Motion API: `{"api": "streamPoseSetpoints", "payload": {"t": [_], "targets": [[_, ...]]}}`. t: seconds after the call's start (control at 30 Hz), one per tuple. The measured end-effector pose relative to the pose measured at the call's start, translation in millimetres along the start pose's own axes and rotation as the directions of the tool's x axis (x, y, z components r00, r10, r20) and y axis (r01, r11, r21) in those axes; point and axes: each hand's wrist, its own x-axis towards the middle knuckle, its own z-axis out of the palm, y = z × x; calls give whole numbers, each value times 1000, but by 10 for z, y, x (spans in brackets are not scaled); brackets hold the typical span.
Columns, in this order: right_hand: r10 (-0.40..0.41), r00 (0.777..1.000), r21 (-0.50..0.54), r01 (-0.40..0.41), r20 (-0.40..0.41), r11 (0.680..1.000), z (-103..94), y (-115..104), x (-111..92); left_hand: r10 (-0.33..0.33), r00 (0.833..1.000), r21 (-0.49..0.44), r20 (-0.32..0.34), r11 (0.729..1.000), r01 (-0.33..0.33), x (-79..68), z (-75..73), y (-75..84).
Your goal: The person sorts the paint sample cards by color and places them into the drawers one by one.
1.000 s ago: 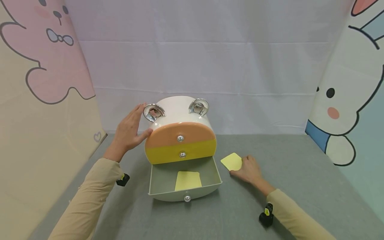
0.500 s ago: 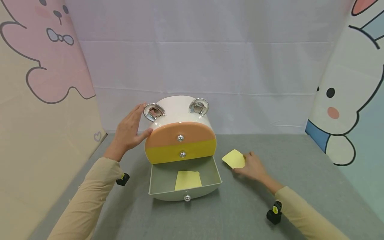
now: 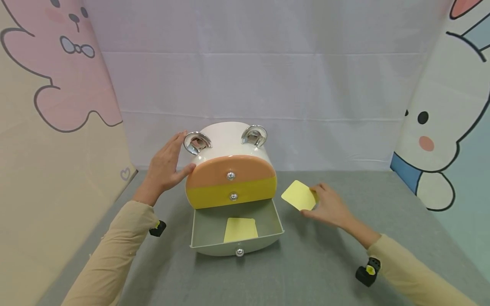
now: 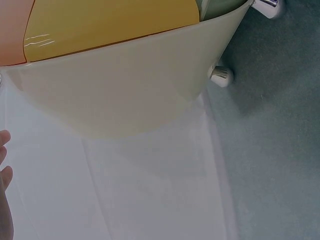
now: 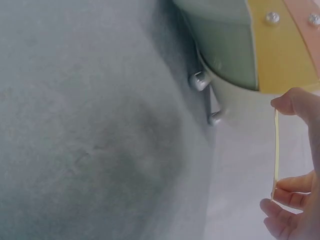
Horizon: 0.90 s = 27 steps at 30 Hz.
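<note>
A small chest of drawers [image 3: 231,140] with a white shell and silver ear-like knobs stands in mid-table. Its lowest drawer, a grey-green one [image 3: 203,229], is pulled out, and a yellow sheet [image 3: 240,230] lies inside. Against the chest's upper left side rests my left hand [image 3: 162,168], fingers straight, thumb by the orange drawer front [image 3: 214,171]. To the right of the chest, my right hand [image 3: 328,205] holds a second yellow sheet [image 3: 300,195] by its edges, above the table. In the right wrist view that yellow sheet [image 5: 277,145] appears edge-on between thumb and fingers.
The grey tabletop [image 3: 306,272] extends around the chest. Behind it hangs a white curtain [image 3: 287,85]. Printed side panels stand left and right, one with a pink animal [image 3: 69,85], the other with a white rabbit [image 3: 440,127].
My right hand has raised the yellow sheet off the table and shifted slightly right and away from me. My left hand and the chest have stayed put.
</note>
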Motion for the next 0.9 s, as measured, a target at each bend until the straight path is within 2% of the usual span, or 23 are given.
{"api": "streamPoseSetpoints", "payload": {"t": [0.2, 0.37, 0.7, 0.9], "targets": [[-93, 996, 31, 93, -10, 995, -150, -161, -58, -7, 1000, -7, 4, 1000, 7, 0, -2, 10], [-189, 982, 38, 190, -26, 981, -228, -298, -80, -8, 1000, -11, 3, 1000, 8, -1, 1, 6], [-357, 933, 110, 351, 46, 930, -233, -543, -27, 1, 1000, -10, -11, 1000, -2, -9, 0, 8], [-457, 886, 157, 441, 84, 884, -110, -691, 39, 5, 1000, -11, -15, 1000, -5, -5, 6, 6]]}}
